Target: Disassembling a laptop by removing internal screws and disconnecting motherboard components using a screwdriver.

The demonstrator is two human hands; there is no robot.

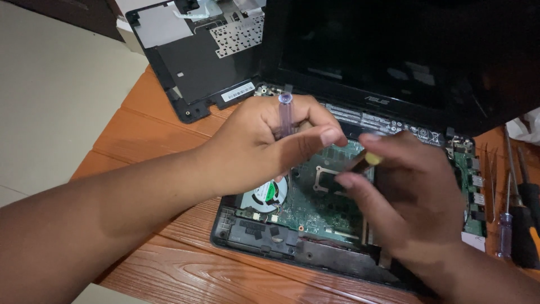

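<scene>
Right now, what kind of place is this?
Probably a home repair spot: an opened laptop with its circuit board bare lies on a wooden table, its removed keyboard cover set aside, screwdrivers alongside.

The counter (pixel 185 264) is orange-brown wood with a raised grain and a slight sheen. The opened laptop base (pixel 256 233) is matt black plastic, dusty along its front edge. Inside it, the circuit board (pixel 315 205) looks green and lacquered, dotted with small metal parts, beside a fan (pixel 269 194) of pale plastic. The screen (pixel 382 50) is dark and glossy. The screwdriver (pixel 285 112) in the left hand (pixel 259 143) has a clear, smooth violet plastic handle. The detached keyboard panel (pixel 194 56) shows matt grey plastic and dull perforated metal sheet.
</scene>
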